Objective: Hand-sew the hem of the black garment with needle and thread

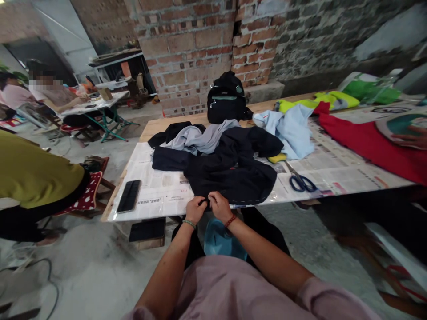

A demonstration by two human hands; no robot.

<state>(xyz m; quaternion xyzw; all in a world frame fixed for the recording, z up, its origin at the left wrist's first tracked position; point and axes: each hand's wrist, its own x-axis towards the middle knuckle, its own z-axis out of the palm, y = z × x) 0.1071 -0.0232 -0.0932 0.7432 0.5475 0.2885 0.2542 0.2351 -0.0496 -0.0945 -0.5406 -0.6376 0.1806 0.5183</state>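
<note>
A dark navy garment lies bunched on the table, with a line of pale stitches along its near hem. At the table's front edge, my left hand pinches the garment's near edge. Close beside it, my right hand has its fingers closed on the same edge. Whether a needle or thread is between the fingertips is too small to tell. Grey cloth lies bunched behind the dark one. Dark-handled scissors rest to the right, near a small yellow item.
Newspaper under clear plastic covers the table. A phone lies at the left, a black backpack at the back. Light blue cloth and red cloth lie right, where another person's hand shows. A blue basin sits below.
</note>
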